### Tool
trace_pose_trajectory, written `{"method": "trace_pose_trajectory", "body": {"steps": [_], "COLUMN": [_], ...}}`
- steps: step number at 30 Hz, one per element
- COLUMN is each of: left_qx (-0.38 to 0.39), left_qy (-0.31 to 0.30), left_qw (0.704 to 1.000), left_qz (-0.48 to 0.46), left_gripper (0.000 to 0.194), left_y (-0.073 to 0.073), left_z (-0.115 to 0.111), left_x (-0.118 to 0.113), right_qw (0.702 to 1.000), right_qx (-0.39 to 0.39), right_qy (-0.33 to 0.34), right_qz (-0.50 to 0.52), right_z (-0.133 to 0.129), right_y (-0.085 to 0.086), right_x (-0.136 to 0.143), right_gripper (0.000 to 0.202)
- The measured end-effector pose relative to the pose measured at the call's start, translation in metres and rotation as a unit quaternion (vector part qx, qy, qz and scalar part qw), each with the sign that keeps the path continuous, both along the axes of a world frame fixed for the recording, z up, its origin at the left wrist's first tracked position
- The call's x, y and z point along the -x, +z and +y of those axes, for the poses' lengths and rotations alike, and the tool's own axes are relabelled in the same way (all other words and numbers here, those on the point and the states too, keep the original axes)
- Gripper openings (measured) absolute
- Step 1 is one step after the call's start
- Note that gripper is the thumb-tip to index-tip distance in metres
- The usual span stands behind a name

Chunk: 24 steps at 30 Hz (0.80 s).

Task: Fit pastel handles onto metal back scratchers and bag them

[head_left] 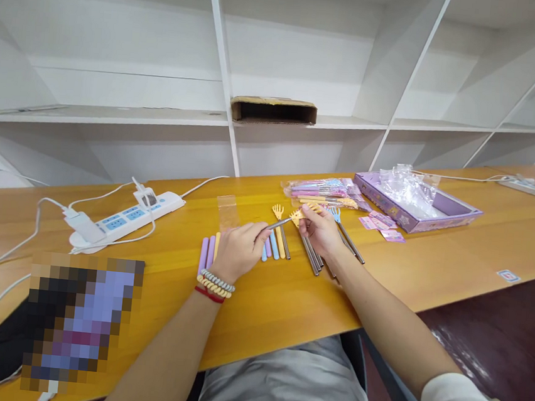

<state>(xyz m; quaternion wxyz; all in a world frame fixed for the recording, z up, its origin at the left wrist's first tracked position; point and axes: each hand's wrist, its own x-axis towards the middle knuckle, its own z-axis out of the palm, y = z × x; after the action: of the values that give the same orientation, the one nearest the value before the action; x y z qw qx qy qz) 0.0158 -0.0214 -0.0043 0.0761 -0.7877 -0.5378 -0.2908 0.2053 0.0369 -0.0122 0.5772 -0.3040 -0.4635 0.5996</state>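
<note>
A metal rod (278, 223) spans the gap between my hands. My left hand (243, 243) is closed round its left end, above a row of purple, yellow and blue handles (203, 254) on the table. My right hand (320, 229) pinches a yellow hand-shaped head (313, 207) at the rod's other end. Below and beside my right hand lie several metal rods (312, 255), some with yellow or blue hand-shaped heads. A blue head (335, 214) shows just right of my fingers, and a yellow one (278, 211) lies between my hands.
Packed pieces in clear plastic (323, 190) lie behind my right hand. A purple box (416, 224) with clear bags and some pink cards (381, 221) are to the right. At left are a power strip (123, 221) with cables and a blurred-out device (90, 322). A cardboard box (275, 102) sits on the shelf.
</note>
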Motion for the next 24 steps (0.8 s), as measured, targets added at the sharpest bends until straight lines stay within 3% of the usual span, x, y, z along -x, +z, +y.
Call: {"method": "trace_pose_trajectory", "body": {"steps": [3,6,9,15,24], "left_qx": [-0.028,-0.063,-0.064,-0.054,-0.004], "left_qy": [0.032,0.059,0.046,0.046,-0.013], "left_qw": [0.998,0.994,0.993,0.991,0.994], "left_qz": [0.053,0.073,0.086,0.113,0.106], "left_gripper": [0.03,0.028,0.028,0.038,0.03], "left_y": [0.001,0.001,0.001,0.001,-0.008], "left_z": [0.003,0.006,0.005,0.003,0.001], "left_x": [0.006,0.01,0.011,0.009,-0.001], "right_qw": [0.991,0.965,0.938,0.924,0.899], "right_qx": [-0.061,-0.129,-0.155,-0.182,-0.219], "right_qy": [-0.051,-0.042,-0.029,-0.022,-0.033], "right_qz": [-0.104,-0.225,-0.307,-0.336,-0.378], "right_z": [0.003,0.001,-0.003,-0.006,-0.009], "right_y": [-0.002,-0.005,-0.008,-0.011,-0.016], "right_x": [-0.003,-0.002,-0.001,0.002,0.0], "right_gripper": [0.034,0.033,0.029,0.023,0.031]}}
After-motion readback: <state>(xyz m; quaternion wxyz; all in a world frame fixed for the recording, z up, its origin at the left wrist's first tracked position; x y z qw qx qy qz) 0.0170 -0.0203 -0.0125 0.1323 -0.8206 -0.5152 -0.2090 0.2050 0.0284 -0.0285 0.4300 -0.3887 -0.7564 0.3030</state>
